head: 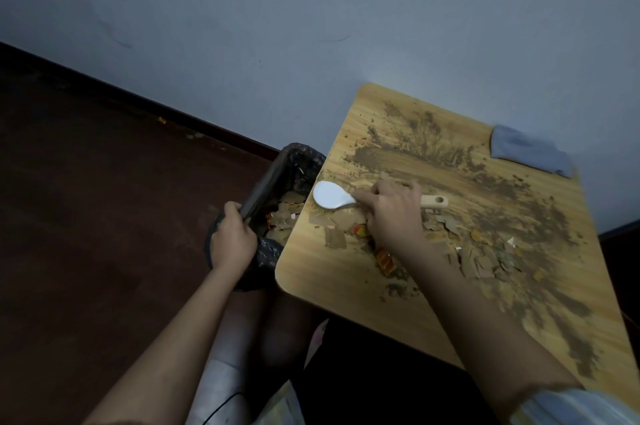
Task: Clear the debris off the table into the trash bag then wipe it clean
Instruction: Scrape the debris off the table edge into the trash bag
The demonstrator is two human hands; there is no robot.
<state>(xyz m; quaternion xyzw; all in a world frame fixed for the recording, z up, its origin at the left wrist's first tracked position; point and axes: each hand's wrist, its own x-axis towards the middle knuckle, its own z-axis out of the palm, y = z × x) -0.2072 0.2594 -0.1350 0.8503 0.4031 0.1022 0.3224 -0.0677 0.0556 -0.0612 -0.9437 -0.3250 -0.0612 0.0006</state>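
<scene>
Right hand (393,213): fingers curled around the middle of one rice paddle (332,195), index finger stretched along the neck toward the white blade; the hand rests low over the debris.
Rice paddle: white blade at the surface's left edge, just beside the bag's opening; pale wooden handle end with a hole sticks out behind the hand.
Left hand (231,240): fingers closed tight on the rim of one black trash bag (292,164), holding it open against the surface's left edge.
Trash bag: below the edge, on the floor side; brown scraps already lie inside.
Debris (485,251): many torn brown scraps, too many to count, with two orange-red wrapper bits near the right wrist; brown powder smeared across the middle and right.
Surface (311,272): one wooden top, standing against the wall.
Cloth (530,154): one grey-blue cloth at the far right corner, well apart from both hands.
</scene>
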